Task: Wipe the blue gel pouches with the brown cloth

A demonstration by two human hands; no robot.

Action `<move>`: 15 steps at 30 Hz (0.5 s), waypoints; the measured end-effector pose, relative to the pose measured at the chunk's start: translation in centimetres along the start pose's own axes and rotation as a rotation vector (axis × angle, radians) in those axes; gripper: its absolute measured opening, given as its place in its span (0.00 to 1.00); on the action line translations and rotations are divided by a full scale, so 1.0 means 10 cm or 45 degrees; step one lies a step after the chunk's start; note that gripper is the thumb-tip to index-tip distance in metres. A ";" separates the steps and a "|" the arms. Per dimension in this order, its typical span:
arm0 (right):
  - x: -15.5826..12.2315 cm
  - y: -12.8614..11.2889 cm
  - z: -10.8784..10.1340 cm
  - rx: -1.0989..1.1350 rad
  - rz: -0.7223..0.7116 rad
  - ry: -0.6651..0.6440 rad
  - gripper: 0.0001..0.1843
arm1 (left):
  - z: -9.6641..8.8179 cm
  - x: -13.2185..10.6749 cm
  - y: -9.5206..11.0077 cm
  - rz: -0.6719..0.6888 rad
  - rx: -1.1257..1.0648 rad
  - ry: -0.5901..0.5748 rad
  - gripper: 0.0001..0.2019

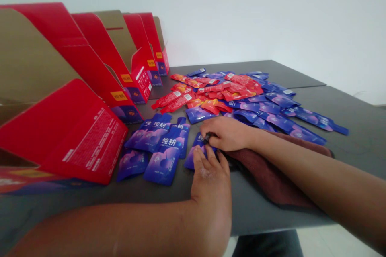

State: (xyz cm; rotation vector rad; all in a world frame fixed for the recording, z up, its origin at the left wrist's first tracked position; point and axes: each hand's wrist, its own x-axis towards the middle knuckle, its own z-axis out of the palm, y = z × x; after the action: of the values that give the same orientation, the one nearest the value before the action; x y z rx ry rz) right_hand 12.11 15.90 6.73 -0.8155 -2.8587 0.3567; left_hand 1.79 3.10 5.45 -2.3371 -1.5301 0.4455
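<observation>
Blue sachet (pixel 190 160) flat on grey tabletop (pixel 259 217), beneath both hands. Right hand (pixel 227 134) pinches small dark piece (pixel 208 137) at sachet's upper end; left hand (pixel 208 184) rests beside it, fingers (pixel 199 156) spread. Brown towel (pixel 265 176) adjacent; red cartons (pixel 99 64) left.

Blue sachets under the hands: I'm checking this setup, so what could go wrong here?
Loose red and blue sachets lie mixed, so one might end up in the wrong red carton. The right hand pinches a small dark piece on a blue sachet; it could slip or tear the sachet.
</observation>
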 end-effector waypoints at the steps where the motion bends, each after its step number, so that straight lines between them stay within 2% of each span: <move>1: 0.00 0.00 0.00 -0.040 0.060 0.014 0.07 | 0.00 0.00 0.00 -0.003 -0.007 -0.002 0.25; 4: 0.00 0.02 0.02 -0.090 0.147 0.107 0.11 | -0.01 0.00 0.00 -0.017 -0.027 -0.016 0.26; 7: 0.01 0.03 0.04 0.015 0.026 0.146 0.16 | -0.01 0.01 -0.01 -0.024 -0.035 -0.012 0.26; 10: 0.01 0.00 0.03 0.055 -0.045 0.102 0.12 | 0.00 0.02 -0.01 -0.018 -0.042 0.003 0.26; 12: 0.01 0.00 0.01 -0.015 0.025 0.084 0.08 | 0.00 0.02 -0.01 -0.005 -0.044 0.002 0.26; 15: 0.01 0.02 0.02 -0.098 0.148 0.139 0.11 | 0.00 0.01 0.00 -0.019 -0.033 -0.002 0.25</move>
State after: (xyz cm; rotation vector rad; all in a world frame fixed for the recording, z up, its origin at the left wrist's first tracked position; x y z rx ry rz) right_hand 12.10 16.06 6.48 -0.9861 -2.7462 0.2102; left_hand 1.78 3.16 5.48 -2.3437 -1.5619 0.4266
